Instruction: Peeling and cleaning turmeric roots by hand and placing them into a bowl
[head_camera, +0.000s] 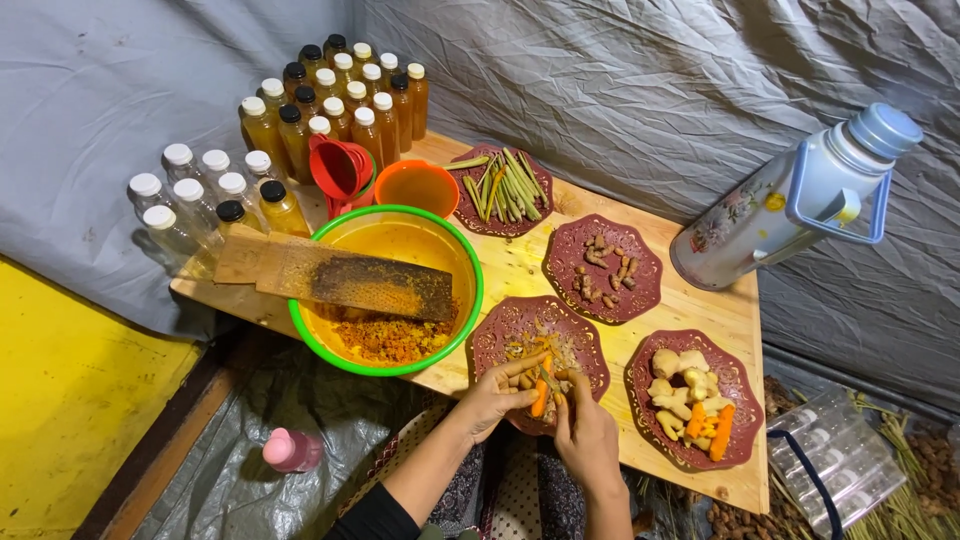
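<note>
My left hand and my right hand meet over the near edge of a dark red plate strewn with peelings. Between them is an orange peeled root piece, gripped by the left fingers. The right hand holds a thin tool against it; I cannot tell what kind. To the right, another red plate carries pale ginger pieces and orange roots. A green-rimmed bowl to the left holds grated orange pulp, with a wooden grater board lying across it.
Two more red plates hold small brown roots and green stalks. Several capped bottles of amber liquid and clear bottles stand at the back left, beside a red funnel and an orange cup. A flask lies at right.
</note>
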